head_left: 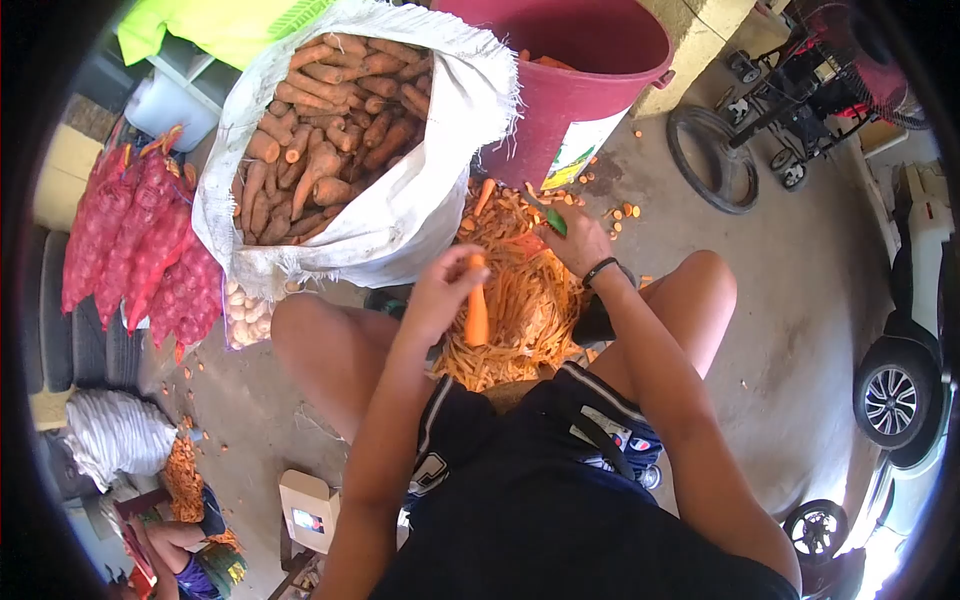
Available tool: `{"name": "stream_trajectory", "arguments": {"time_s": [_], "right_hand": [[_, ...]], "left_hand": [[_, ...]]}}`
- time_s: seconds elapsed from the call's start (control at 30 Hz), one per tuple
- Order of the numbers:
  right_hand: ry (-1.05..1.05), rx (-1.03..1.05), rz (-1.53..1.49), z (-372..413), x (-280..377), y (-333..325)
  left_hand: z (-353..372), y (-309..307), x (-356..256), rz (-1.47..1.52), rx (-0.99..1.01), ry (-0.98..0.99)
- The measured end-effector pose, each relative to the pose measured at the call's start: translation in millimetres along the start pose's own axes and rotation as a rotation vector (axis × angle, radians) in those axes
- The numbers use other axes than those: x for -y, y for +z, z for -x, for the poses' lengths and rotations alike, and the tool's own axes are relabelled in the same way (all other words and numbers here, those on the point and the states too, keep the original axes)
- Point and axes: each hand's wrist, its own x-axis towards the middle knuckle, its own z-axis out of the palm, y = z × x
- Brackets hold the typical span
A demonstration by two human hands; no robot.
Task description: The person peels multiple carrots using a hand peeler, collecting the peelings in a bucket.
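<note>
A peeled orange carrot [477, 312] hangs between the fingers of my left hand [443, 290], held by its upper end. My right hand [578, 238] is closed around a tool with a green handle [556, 221]; its blade end points up and left, toward the red bin. Beneath both hands lies a large heap of orange peelings [520, 320], between my knees. Unpeeled carrots [340, 120] fill the open white sack [450, 190] ahead and to the left. The tall red bin [560, 100] stands behind the heap, with some carrots visible inside.
Red net bags [140, 240] and a bag of garlic-like bulbs [247, 318] are at the left. Carrot ends [627, 210] are scattered near the bin. A tire [712, 160] and wheeled frame stand at upper right, a car [910, 380] at far right. Another person [170, 545] sits lower left.
</note>
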Motion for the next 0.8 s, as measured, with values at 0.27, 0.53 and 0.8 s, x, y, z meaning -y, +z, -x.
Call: {"name": "stream_trajectory", "arguments": {"time_s": [0.27,0.53,0.8], "right_hand": [[0.017,0.204,-0.052,21.6,43.1,-6.4],[-0.155,0.183,-0.242,47.2,68.3,1.7],[-0.149,0.232,-0.202,48.8,60.6,8.6]], "left_hand": [[22.5,-12.8,-30.9,0.638,0.31,-0.084],[6.2,4.3,-4.3,0.209,-0.016,-0.012],[2.8,12.7,-4.8,-0.022,-0.001,0.03]]}}
